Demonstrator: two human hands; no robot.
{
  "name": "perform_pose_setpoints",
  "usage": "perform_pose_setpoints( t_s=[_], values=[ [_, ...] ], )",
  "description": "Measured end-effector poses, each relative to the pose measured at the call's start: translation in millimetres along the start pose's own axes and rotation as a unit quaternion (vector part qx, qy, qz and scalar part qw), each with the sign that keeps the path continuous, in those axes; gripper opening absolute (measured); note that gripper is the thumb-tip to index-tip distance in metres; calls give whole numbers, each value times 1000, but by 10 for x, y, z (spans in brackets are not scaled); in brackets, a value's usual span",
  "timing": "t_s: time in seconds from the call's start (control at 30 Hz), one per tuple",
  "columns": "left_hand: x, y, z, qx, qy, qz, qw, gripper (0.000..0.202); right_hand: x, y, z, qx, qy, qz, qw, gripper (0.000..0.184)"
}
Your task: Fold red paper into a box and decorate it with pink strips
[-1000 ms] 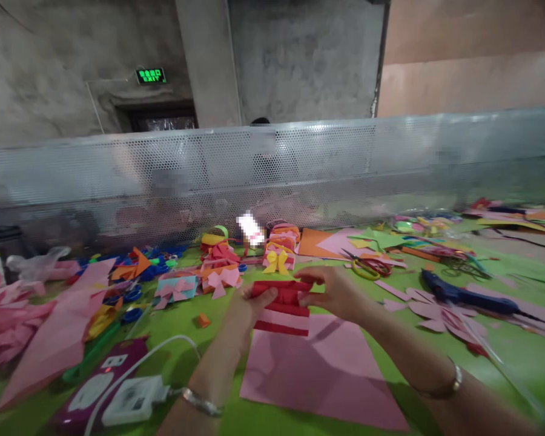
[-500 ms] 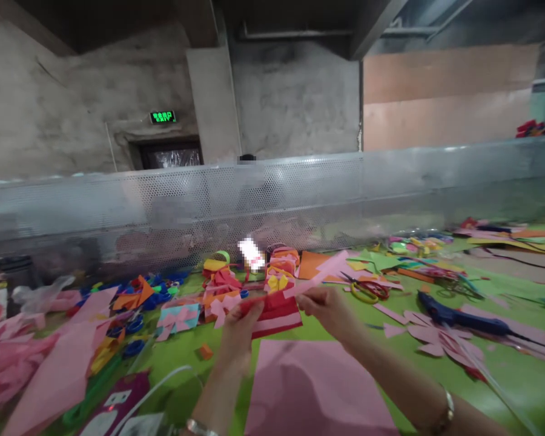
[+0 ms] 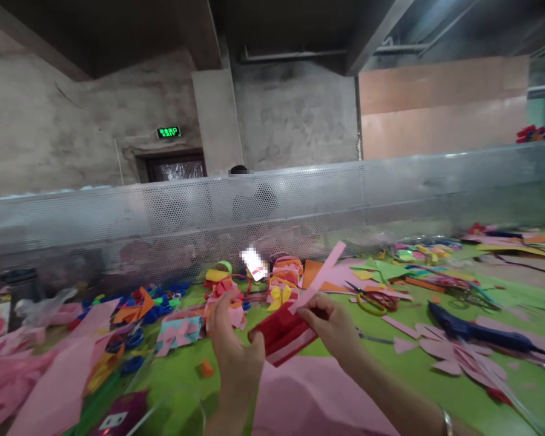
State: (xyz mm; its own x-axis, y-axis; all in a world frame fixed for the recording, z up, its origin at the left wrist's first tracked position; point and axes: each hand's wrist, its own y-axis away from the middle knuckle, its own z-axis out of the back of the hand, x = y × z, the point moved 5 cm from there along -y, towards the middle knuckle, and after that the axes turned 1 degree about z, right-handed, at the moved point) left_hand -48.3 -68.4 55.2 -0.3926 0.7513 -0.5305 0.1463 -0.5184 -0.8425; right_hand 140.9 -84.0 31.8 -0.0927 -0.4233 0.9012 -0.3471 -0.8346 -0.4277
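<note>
My right hand (image 3: 333, 330) pinches a narrow pink strip (image 3: 323, 275) together with the upper right corner of a red felt-like piece (image 3: 281, 332). A pink band runs along the lower part of this red piece, which is tilted above the table. My left hand (image 3: 236, 348) is open, fingers raised and apart, its thumb close to the red piece's left edge; whether they touch I cannot tell. Beneath both hands lies a large pink sheet (image 3: 313, 396). Beyond the right hand are scissors (image 3: 370, 303) with yellow and red handles.
A dark blue glue gun (image 3: 475, 332) lies at right beside pink petal shapes (image 3: 449, 357). Small decorated pouches (image 3: 179, 333), blue rings (image 3: 132, 364) and pink scraps (image 3: 59, 387) cover the left side. A perforated metal screen (image 3: 300, 200) stands behind, with a lit phone (image 3: 254, 265) before it.
My left hand has let go of the red piece and opened, fingers lifting. The red piece now tilts down to the left, held by my right hand. The camera view has shifted slightly.
</note>
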Motion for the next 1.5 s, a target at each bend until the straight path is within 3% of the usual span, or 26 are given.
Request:
perform_pose_setpoints(
  t_s=[0.07, 0.13, 0.27, 0.37, 0.47, 0.57, 0.8, 0.9, 1.03, 1.17, 1.33, 1.5],
  values=[
    [-364, 30, 16, 52, -75, -168, 982, 59, 41, -10, 61, -15, 34, 34, 999, 22],
    [-578, 62, 28, 96, -112, -237, 960, 63, 74, -18, 99, -17, 61, 57, 996, 21],
    [-615, 26, 47, 165, -72, -192, 965, 76, 140, -14, 145, -28, 87, 64, 994, 22],
    [-559, 12, 7, 183, -104, -186, 960, 79, 242, 36, 81, 11, 105, 105, 989, 19],
    [-552, 39, -44, 164, -205, -224, 939, 55, 282, 117, -47, 83, 116, 118, 983, 16],
    [-555, 60, -73, 164, -241, -237, 927, 36, 289, 176, -105, 98, 136, 127, 978, 13],
    [-399, -17, -92, 224, -167, -98, 955, 23, 355, 229, -130, 112, 147, 174, 967, 14],
    [-391, -44, -68, 218, -154, -67, 961, 17, 356, 233, -135, 115, 126, 150, 974, 14],
    [-478, -54, -15, 182, -134, -83, 971, 9, 343, 234, -145, 138, 32, 101, 985, 16],
    [-522, -23, -24, 177, -122, -116, 970, 9, 236, 248, -190, 186, -123, -23, 975, 22],
    [-526, 35, -70, 171, -164, -168, 957, 9, 98, 260, -199, 150, -218, -130, 956, 19],
    [-555, 74, -68, 146, -181, -216, 948, 8, 112, 276, -246, 175, -217, -126, 952, 22]
  ],
)
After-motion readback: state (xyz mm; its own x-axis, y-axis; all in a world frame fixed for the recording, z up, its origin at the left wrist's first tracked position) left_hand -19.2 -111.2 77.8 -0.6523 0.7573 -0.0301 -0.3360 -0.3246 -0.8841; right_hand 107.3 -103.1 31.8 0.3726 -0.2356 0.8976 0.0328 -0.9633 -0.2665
